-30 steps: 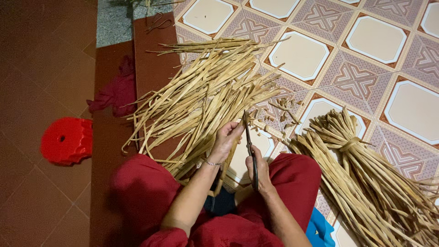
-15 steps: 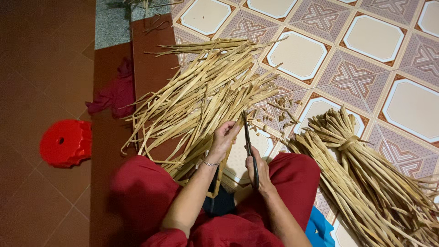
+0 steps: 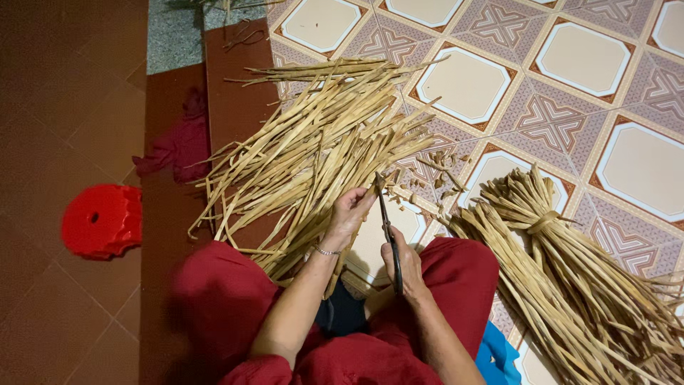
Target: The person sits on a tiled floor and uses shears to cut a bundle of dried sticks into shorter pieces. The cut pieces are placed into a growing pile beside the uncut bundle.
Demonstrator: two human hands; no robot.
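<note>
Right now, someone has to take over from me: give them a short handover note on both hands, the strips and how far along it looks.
Left hand: pinches the end of one pale strip drawn from the loose pile.
Right hand: grips dark scissors, blades up at the strip's tip.
Loose pile lies ahead on the left, over the floor tiles and brown step.
Done, by the look of it: a tied bundle on the right and small offcuts ahead of the hands.
Left: the loose pile is large and untied.
Red stool and red cloth sit at far left, untouched.
</note>
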